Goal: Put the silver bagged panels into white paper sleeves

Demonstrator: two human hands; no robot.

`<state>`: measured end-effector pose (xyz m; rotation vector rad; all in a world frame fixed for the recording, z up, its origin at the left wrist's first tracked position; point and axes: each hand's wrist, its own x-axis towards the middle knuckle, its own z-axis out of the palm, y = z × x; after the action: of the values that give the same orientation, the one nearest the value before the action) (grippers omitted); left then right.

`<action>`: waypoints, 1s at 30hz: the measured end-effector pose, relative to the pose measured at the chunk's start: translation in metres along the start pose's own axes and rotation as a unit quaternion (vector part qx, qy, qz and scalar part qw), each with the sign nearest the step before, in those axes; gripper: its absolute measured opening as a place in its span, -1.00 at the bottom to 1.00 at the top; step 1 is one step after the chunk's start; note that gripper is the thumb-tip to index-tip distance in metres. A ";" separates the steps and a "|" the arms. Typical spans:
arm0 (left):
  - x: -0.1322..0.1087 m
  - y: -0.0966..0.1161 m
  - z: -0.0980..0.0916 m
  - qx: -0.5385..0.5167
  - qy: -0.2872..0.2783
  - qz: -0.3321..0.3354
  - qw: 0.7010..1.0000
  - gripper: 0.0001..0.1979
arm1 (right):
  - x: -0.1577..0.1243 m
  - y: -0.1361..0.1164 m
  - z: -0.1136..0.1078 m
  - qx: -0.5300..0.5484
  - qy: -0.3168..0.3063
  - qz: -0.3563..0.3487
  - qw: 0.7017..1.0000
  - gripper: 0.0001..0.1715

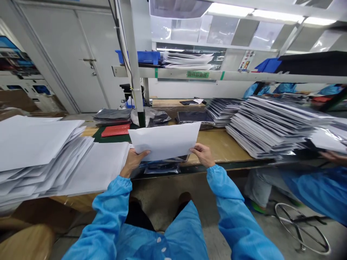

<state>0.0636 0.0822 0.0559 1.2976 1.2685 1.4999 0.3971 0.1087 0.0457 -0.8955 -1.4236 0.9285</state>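
Note:
A white paper sheet [165, 141] is stretched between my two hands, slightly bowed, above the front edge of the workbench. My left hand [134, 160] pinches its lower left side, thumb on top. At the lower right side my right hand [203, 154] grips it between thumb and fingers. Beneath the sheet, partly hidden by it, lie flat dark items in clear plastic bags [162, 168]. Left of my left hand is a low stack of white sheets [100, 162], beside a taller, uneven white paper stack [40, 144].
Tall piles of bagged flat items [268, 126] stand right on the workbench [217, 144]. A red bubble pouch [116, 130] lies behind the left stack. A metal post [134, 61] and an overhead shelf [173, 74] frame the bench. A co-worker's sleeve [320, 191] and a stool [300, 227] are at right.

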 end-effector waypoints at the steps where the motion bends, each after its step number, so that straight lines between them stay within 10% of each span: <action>1: -0.002 -0.002 0.001 0.005 0.002 -0.004 1.000 -0.40 | -0.001 0.001 -0.001 -0.003 -0.001 0.004 1.000 -0.70; 14: 0.004 0.016 -0.001 0.011 -0.030 0.039 0.999 -0.34 | 0.002 -0.018 -0.013 -0.039 -0.009 -0.017 0.999 -0.71; 30: -0.019 -0.043 -0.007 0.043 -0.039 -0.014 0.998 -0.34 | -0.018 0.033 -0.002 -0.144 -0.100 0.050 0.983 -0.72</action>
<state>0.0577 0.0714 0.0097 1.3744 1.3081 1.3747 0.4002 0.1052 0.0086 -1.1199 -1.7292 0.9215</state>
